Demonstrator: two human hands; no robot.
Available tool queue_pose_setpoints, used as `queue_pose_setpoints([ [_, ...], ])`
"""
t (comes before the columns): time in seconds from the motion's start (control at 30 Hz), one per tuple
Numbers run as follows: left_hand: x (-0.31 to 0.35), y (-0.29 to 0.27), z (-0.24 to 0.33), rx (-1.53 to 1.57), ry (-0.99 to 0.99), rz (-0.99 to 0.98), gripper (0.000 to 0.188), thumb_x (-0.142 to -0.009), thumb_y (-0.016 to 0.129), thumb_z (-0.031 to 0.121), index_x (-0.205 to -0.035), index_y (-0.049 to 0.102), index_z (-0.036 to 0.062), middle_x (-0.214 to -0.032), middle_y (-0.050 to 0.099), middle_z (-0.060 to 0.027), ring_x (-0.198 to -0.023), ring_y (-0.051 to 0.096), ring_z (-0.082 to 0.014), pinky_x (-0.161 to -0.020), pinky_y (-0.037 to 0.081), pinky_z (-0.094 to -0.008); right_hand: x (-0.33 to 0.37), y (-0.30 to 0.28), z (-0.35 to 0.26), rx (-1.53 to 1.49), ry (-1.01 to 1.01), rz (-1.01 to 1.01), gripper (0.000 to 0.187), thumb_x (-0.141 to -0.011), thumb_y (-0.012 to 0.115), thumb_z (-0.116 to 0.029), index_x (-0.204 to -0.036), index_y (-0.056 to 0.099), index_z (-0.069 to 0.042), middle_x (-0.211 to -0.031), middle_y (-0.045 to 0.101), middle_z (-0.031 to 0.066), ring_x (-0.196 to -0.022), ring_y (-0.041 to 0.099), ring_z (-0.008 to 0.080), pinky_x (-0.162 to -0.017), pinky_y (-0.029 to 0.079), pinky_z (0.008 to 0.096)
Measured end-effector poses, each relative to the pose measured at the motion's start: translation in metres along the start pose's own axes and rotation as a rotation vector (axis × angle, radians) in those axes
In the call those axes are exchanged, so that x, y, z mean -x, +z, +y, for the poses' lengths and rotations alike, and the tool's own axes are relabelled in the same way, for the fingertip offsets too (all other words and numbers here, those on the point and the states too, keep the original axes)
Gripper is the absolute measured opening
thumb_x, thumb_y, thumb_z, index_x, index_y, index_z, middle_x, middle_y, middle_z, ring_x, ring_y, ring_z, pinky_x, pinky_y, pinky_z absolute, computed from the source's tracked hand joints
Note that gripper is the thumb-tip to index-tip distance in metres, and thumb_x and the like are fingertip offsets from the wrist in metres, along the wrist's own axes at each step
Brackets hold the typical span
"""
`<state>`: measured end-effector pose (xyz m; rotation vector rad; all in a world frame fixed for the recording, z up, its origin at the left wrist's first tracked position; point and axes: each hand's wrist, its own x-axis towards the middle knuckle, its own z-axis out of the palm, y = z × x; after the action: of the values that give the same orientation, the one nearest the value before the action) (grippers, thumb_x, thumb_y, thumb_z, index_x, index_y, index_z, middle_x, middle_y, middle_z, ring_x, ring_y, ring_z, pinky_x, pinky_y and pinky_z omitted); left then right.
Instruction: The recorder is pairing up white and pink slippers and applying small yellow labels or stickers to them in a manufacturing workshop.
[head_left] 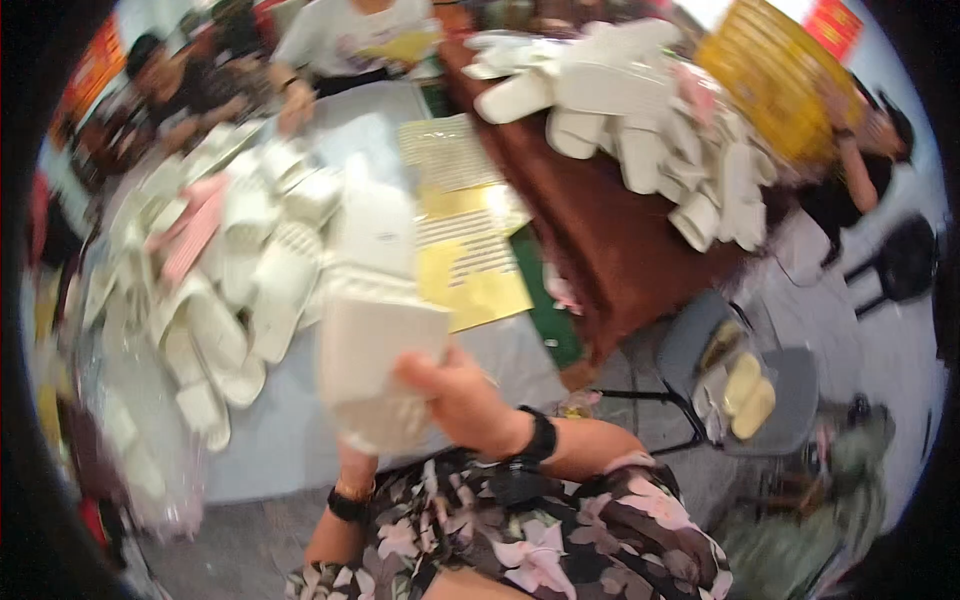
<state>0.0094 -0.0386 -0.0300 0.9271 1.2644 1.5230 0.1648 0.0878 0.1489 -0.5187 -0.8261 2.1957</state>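
A white slipper (pixel 380 335), blurred by motion, is held up over the near edge of the table in front of me. My right hand (pixel 468 398) grips its right side, the thumb lying across the top. Below the slipper my left hand (pixel 357 464) comes up, its fingers hidden behind it. Another white slipper (pixel 375 225) lies just beyond, its near part covered by the held one. Right of these lie yellow sheets (pixel 490 290) with rows of small marks, and a paler dotted sheet (pixel 447 153).
White slippers (pixel 285 285) and a pink one (pixel 198 228) pile up on the left. More white slippers (pixel 620 85) heap on a brown-covered table (pixel 590 240). A person lifts a yellow crate (pixel 775 75). A grey chair (pixel 795 390) holds pale yellow slippers (pixel 750 395). Other people stand across the table.
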Motion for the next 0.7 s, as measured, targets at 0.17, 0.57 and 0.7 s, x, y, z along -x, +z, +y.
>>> queue_pose_setpoints([
  [0.17,-0.019,-0.006,0.059,-0.156,-0.093,0.161,0.027,-0.096,0.047,0.018,-0.106,0.061,-0.0019,-0.089,0.061,-0.0026,-0.074,0.056,-0.0108,-0.065,0.049,-0.028,0.004,-0.045,0.045,0.208,0.155,0.135,0.036,-0.095,0.059,-0.024,-0.123,0.052,-0.002,-0.109,0.061,0.0045,-0.093,0.059,0.0112,-0.082,0.048,0.0281],
  [0.57,-0.002,-0.048,0.037,0.113,-0.404,0.334,0.027,-0.095,0.047,0.021,-0.11,0.06,0.0028,-0.088,0.064,-0.0032,-0.071,0.063,-0.0121,-0.062,0.052,-0.0269,-0.047,-0.099,0.037,1.528,-0.379,-0.035,0.035,-0.081,0.066,-0.01,-0.115,0.061,-0.003,-0.105,0.061,0.0103,-0.095,0.057,0.0229,-0.08,0.048,0.0309],
  [0.7,-0.001,-0.047,0.036,0.108,-0.398,0.336,0.027,-0.096,0.048,0.021,-0.109,0.06,0.0007,-0.091,0.064,-0.0038,-0.073,0.063,-0.0113,-0.062,0.052,-0.0261,-0.082,-0.09,0.057,1.661,-0.494,-0.273,0.036,-0.075,0.068,-0.008,-0.11,0.063,-0.003,-0.111,0.058,0.0155,-0.104,0.053,0.0346,-0.088,0.043,0.0417],
])
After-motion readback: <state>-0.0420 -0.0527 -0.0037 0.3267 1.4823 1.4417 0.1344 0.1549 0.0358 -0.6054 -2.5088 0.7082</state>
